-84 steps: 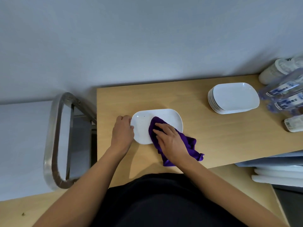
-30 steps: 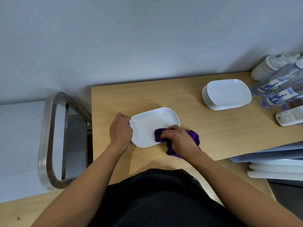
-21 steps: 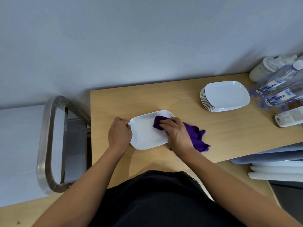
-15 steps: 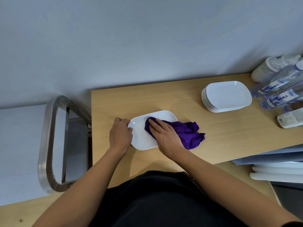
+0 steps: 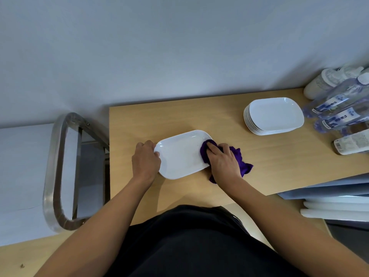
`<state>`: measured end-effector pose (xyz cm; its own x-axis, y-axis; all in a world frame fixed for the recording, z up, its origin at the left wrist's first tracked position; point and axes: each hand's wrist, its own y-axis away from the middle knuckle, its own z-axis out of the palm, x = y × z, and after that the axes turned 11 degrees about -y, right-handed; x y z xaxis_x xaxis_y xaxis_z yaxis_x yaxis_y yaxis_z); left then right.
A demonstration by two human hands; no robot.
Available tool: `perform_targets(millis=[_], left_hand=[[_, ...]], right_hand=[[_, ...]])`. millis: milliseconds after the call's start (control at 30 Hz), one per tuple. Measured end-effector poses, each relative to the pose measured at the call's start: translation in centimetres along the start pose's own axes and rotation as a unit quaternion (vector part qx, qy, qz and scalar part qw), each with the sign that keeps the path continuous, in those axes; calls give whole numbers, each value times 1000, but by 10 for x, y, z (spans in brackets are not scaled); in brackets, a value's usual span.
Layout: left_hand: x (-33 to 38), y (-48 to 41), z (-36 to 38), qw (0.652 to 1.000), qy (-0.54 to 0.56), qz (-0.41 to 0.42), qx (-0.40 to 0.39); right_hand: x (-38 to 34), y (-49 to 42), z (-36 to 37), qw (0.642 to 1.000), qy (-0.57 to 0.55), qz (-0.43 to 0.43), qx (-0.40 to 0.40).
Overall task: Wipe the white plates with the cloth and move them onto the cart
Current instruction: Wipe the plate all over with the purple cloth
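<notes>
While the left hand (image 5: 145, 161) curls its fingers (image 5: 149, 144) over the left end of the white plate (image 5: 180, 156), thumb side tucked against the rim, the plate lies flat on the wooden table (image 5: 159, 116) between the two hands. The right hand (image 5: 223, 161) is bunched round the purple cloth (image 5: 242, 161), its fingers (image 5: 212, 146) bent and pressing a fold of the cloth onto the plate's right end. The rest of the cloth spills out from under the palm onto the table, away from the fingertips and toward the wrist. Beyond the right hand's knuckles, farther along the table and well apart from them, stands the stack of white plates (image 5: 273, 116), and past it several clear water bottles (image 5: 339, 108) lie on their sides. On the far side of the left hand's knuckles, off the table's edge, is the cart (image 5: 50, 156) with its looped steel handle. Whether any plates sit on it cannot be told.
</notes>
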<state>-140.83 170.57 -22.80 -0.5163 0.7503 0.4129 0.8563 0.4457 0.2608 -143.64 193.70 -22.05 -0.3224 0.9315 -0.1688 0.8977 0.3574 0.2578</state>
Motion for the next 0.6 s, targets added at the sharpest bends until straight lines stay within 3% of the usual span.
perform_targets(millis=[133, 233, 367, 600], left_hand=[[-2, -1, 0, 1000, 3, -1, 1], [-3, -2, 0, 1000, 6, 1, 1], [-6, -3, 1, 1000, 22, 12, 1], [-18, -6, -5, 991, 77, 75, -76]], right_hand=[[-7, 17, 24, 993, -76, -21, 88], [-24, 27, 30, 975, -126, -128, 133], [-48, 24, 25, 959, -78, -256, 97], [-73, 9, 33, 956, -123, -263, 38]])
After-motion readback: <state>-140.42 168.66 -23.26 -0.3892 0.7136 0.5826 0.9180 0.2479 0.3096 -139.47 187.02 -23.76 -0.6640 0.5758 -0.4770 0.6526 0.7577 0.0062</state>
